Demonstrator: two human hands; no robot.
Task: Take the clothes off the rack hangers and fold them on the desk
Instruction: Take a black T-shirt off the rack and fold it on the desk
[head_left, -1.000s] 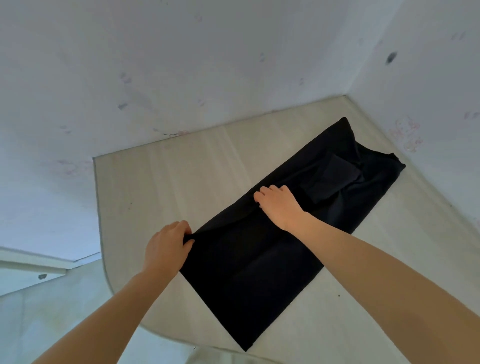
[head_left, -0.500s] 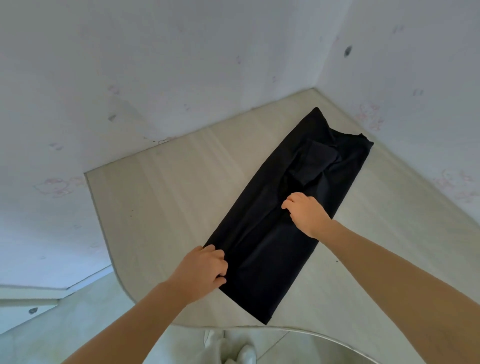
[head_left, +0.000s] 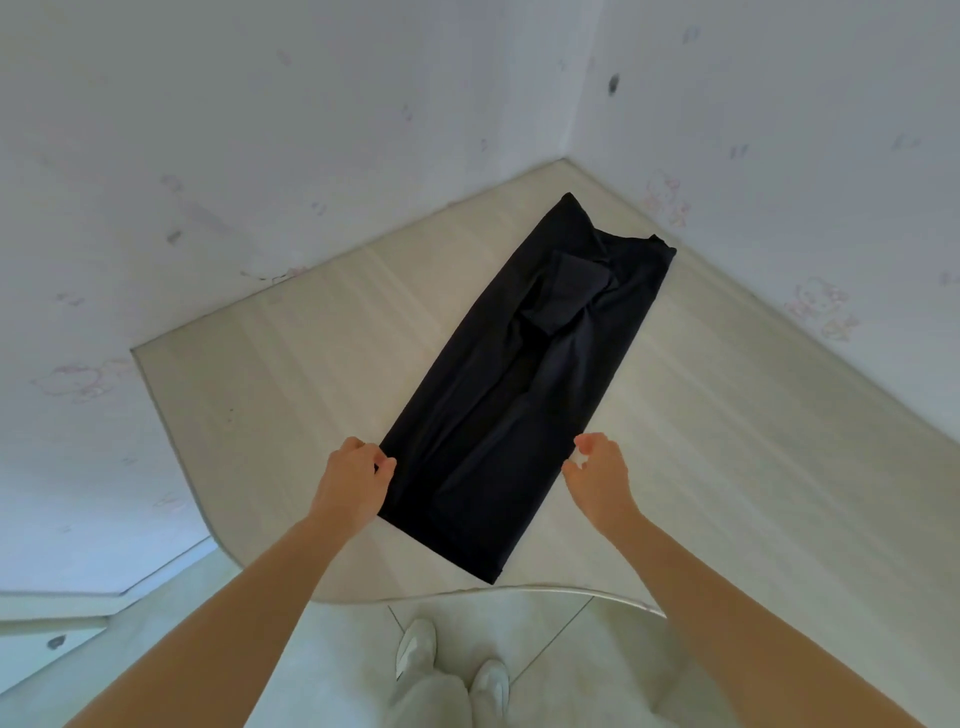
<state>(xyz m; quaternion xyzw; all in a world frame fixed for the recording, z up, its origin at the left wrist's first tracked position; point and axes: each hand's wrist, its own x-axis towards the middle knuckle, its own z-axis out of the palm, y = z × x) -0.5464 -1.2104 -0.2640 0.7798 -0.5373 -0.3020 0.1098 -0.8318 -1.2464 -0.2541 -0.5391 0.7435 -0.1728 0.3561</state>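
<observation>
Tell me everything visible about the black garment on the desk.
The black garment is smooth, dark fabric folded into a long narrow strip, a smaller folded flap on top near its far end. It lies flat, diagonally on the pale desk. The left hand grips its near-left edge; the right hand is beside the near-right edge, contact unclear.

The folded garment (head_left: 524, 384) lies on the desk (head_left: 291, 374), running from the wall corner toward the near edge, with the left hand (head_left: 353, 480) at its left side and the right hand (head_left: 597, 475) just beside its right.
</observation>
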